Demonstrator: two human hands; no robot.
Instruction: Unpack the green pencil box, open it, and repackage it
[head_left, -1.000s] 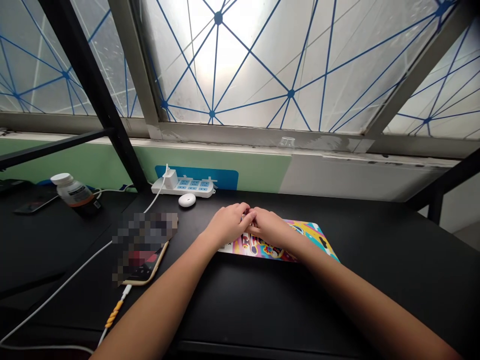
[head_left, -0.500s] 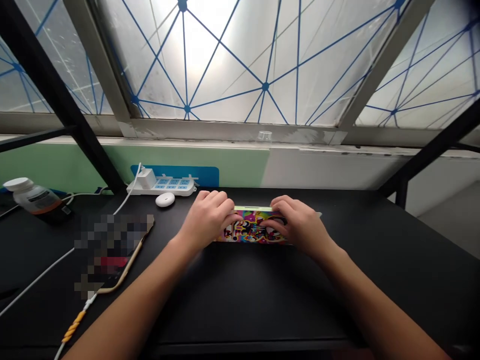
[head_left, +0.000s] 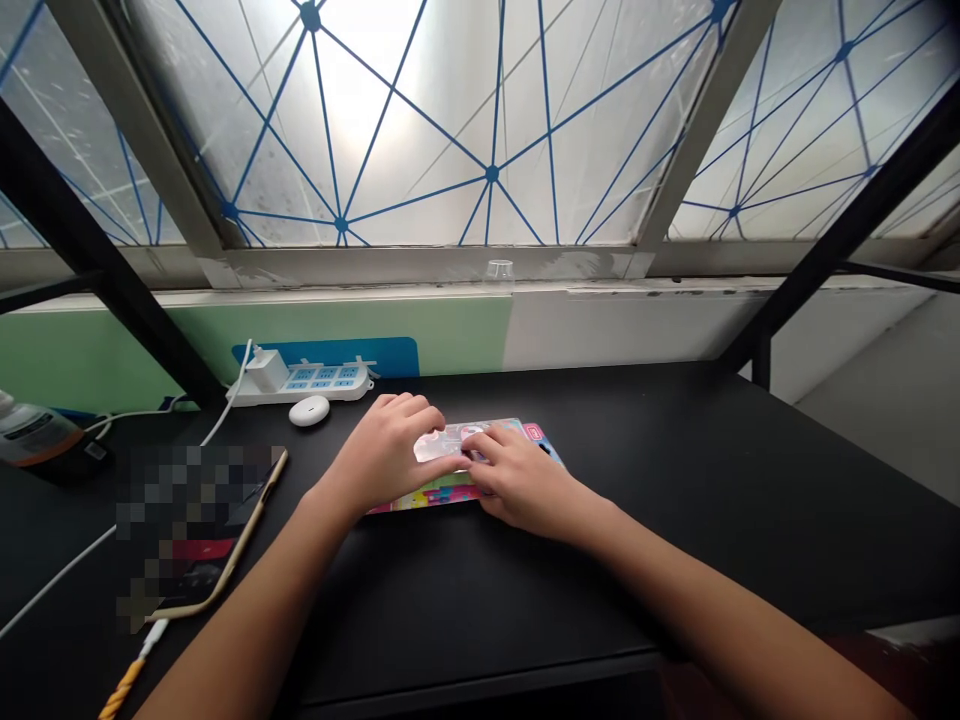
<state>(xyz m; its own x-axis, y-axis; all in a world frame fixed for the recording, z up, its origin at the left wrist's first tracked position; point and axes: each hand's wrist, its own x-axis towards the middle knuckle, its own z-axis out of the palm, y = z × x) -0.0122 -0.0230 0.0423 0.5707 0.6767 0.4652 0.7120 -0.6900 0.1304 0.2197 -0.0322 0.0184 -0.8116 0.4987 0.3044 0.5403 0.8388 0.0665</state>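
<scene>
Both hands were on a flat, brightly printed card-backed blister pack (head_left: 427, 497) that lay on a black desk (head_left: 675, 450), near the desk's far edge and a little left of the middle of the view. Its long axis ran roughly side to side, with the right end turned slightly away from the person, and a small pink tag (head_left: 534, 432) marked the far right corner. The clear plastic blister (head_left: 433, 447) faced up. The left hand (head_left: 382, 452) came in from the near left, its fingers (head_left: 409, 412) lying close together and curled over the top of the pack, with the fingertips on the blister. The right hand (head_left: 525, 480) came in from the near right, its fingers (head_left: 487, 445) also close together rather than spread, and reached across the pack until they met the tips of the left hand. Whether either hand was pinching the plastic could not be told. Beyond the hands, against the wall, sat a white power strip (head_left: 300, 383), and a white oval object (head_left: 309, 410) lay just in front of it. To the left were a phone (head_left: 225, 540), partly pixelated, and a white cable (head_left: 60, 585).
</scene>
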